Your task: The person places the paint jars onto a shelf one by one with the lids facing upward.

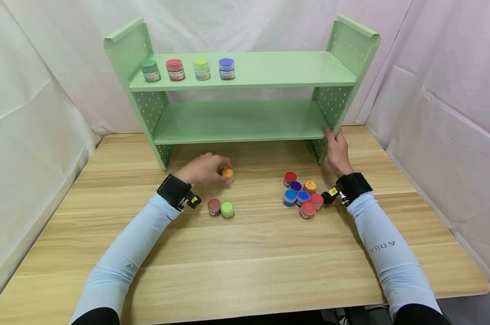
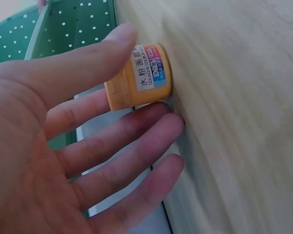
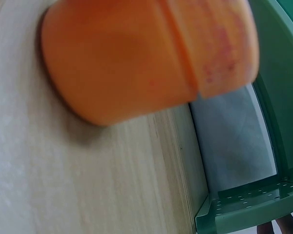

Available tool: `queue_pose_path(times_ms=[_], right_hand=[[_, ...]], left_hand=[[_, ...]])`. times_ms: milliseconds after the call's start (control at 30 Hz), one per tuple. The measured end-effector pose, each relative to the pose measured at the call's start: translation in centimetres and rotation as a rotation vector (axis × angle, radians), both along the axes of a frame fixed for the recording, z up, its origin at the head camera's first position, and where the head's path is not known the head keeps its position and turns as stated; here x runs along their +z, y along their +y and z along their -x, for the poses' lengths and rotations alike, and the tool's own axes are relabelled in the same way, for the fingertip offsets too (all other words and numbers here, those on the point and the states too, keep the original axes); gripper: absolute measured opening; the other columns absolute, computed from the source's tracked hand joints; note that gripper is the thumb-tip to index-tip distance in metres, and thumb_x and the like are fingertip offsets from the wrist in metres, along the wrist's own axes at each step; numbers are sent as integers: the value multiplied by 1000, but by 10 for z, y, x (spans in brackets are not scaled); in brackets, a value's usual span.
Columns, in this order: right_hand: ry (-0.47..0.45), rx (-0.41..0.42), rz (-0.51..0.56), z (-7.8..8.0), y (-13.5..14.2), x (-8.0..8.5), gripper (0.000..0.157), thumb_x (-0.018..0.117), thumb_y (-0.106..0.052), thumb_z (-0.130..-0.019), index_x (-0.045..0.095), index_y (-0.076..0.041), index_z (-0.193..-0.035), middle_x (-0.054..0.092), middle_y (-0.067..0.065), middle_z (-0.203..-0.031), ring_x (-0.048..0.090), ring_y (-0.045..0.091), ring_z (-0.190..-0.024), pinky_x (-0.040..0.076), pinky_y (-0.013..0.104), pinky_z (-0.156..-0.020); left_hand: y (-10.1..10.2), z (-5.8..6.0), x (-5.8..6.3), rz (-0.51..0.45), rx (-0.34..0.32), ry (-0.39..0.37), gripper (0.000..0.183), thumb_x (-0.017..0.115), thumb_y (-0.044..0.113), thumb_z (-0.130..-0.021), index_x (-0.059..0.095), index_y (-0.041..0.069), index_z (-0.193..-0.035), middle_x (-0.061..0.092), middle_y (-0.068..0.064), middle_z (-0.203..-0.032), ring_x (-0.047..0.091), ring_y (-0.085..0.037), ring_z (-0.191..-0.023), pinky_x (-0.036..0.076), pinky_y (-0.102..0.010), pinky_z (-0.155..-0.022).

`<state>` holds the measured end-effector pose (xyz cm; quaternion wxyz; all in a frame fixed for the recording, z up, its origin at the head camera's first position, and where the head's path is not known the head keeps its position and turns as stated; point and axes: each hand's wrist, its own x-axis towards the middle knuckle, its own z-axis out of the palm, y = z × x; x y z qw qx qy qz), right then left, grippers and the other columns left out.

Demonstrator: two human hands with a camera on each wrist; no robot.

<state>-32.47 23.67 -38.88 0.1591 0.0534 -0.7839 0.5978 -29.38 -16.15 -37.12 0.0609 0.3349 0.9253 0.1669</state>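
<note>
Head view: squat yellow-orange plastic paint jar (image 1: 227,173) mid-frame, pinched by left hand (image 1: 208,168), arm slanting in from lower left. Right hand (image 1: 337,151), right of centre, grips side of pale-green perforated two-tier shelf unit (image 1: 240,119).

Left wrist: jar's white label (image 2: 147,68), black characters, pink and blue blocks; thumb and forefinger clamped on jar, remaining fingers spread.

Right wrist: second orange plastic jar (image 3: 136,53) looms large, top.

The top edge of the right wrist view is cutting off a blurred orange jar (image 3: 136,58).
</note>
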Motion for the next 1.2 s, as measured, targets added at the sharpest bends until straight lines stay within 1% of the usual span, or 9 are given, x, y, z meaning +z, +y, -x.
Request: queue_pose_path(times_ms=[133, 267, 433, 533, 667, 800, 1000, 1067, 1200], right_hand=[[1, -8, -8, 4, 2, -4, 57, 36, -47, -100, 24, -27, -153, 36, 4, -148, 34, 13, -128, 27, 36, -104], [-6, -8, -9, 3, 2, -3, 57, 36, -46, -101, 23, -26, -153, 35, 4, -148, 34, 13, -128, 27, 36, -104], [-8, -1, -10, -9, -4, 9, 57, 37, -41, -102, 24, -20, -153, 35, 8, -148, 35, 15, -129, 28, 37, -103], [-6, 1, -15, -18, -10, 18, 57, 37, -37, -102, 23, -17, -153, 35, 10, -148, 34, 16, -129, 28, 37, -103], [-5, 10, -13, -23, -13, 22, 56, 36, -36, -103, 22, -17, -154, 34, 10, -149, 33, 15, -130, 27, 36, -104], [5, 10, -19, -21, -11, 19, 57, 36, -36, -103, 23, -16, -153, 36, 11, -147, 34, 15, -129, 27, 36, -103], [21, -3, -9, 0, 0, -1, 56, 36, -43, -101, 24, -24, -153, 37, 6, -147, 35, 13, -128, 27, 35, -103], [20, 2, -5, -1, 0, 0, 56, 36, -43, -102, 23, -23, -153, 37, 7, -147, 35, 13, -128, 27, 35, -103], [15, 16, -4, -11, -6, 12, 57, 37, -38, -102, 22, -18, -154, 36, 9, -148, 34, 14, -129, 27, 35, -104]], left_hand=[[0, 0, 0, 5, 3, -17, 45, 80, 31, -74, 65, 15, -113, 63, 5, -91, 58, -12, -78, 46, -29, -69], [0, 1, -1, -16, -16, -40, 49, 81, 26, -73, 65, 11, -116, 63, 5, -97, 59, -13, -84, 46, -30, -73], [1, 2, -2, -31, -14, -47, 47, 81, 24, -74, 65, 9, -116, 63, 4, -96, 59, -12, -84, 47, -29, -73], [1, 2, -4, -24, -3, -35, 44, 80, 25, -75, 66, 10, -114, 63, 5, -93, 58, -12, -82, 46, -28, -72], [2, 2, -4, -18, 5, -22, 40, 79, 29, -76, 67, 12, -109, 62, 5, -89, 57, -12, -79, 46, -28, -70], [3, 1, -4, -17, 8, -23, 39, 79, 29, -75, 66, 13, -108, 62, 5, -89, 57, -12, -79, 46, -28, -70], [3, 1, -3, -25, 0, -25, 38, 79, 27, -76, 66, 12, -108, 63, 4, -90, 57, -12, -80, 46, -28, -72], [3, 0, -2, -29, -3, -22, 37, 79, 28, -76, 66, 12, -107, 63, 4, -90, 57, -12, -80, 46, -28, -72], [4, 0, -2, -36, -2, -19, 35, 78, 28, -77, 66, 12, -106, 63, 4, -89, 57, -12, -79, 46, -28, -71]])
